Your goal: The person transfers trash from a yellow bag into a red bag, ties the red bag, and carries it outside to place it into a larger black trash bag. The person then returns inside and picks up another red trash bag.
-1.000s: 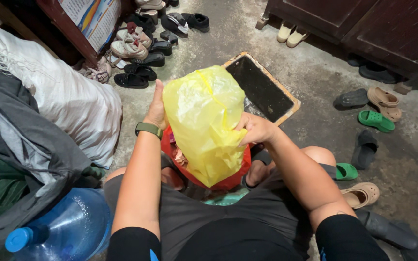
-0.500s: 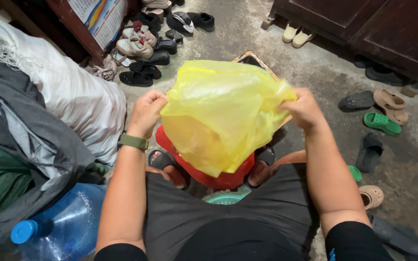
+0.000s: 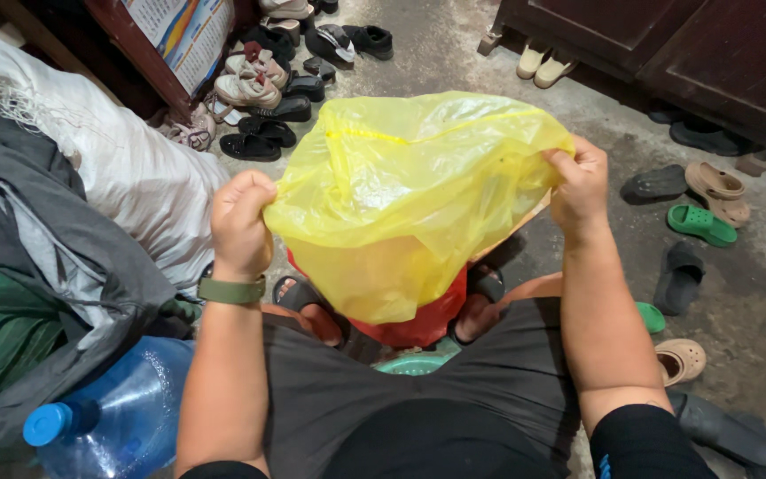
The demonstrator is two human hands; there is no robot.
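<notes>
The plastic bag (image 3: 401,195) is a thin, see-through yellow with a brighter yellow seam across its upper part. Below the bag a patch of red-orange plastic (image 3: 423,324) shows, and under that a sliver of pale green rim (image 3: 411,364). Left of the bag, the wrist strap (image 3: 230,290) is olive green, the big sack (image 3: 126,177) off-white, the water jug (image 3: 126,408) clear blue with a bright blue cap. Right of the bag lie green clogs (image 3: 700,223), tan ones (image 3: 713,188) and dark grey slippers (image 3: 677,273) on the grey concrete floor (image 3: 755,310).
</notes>
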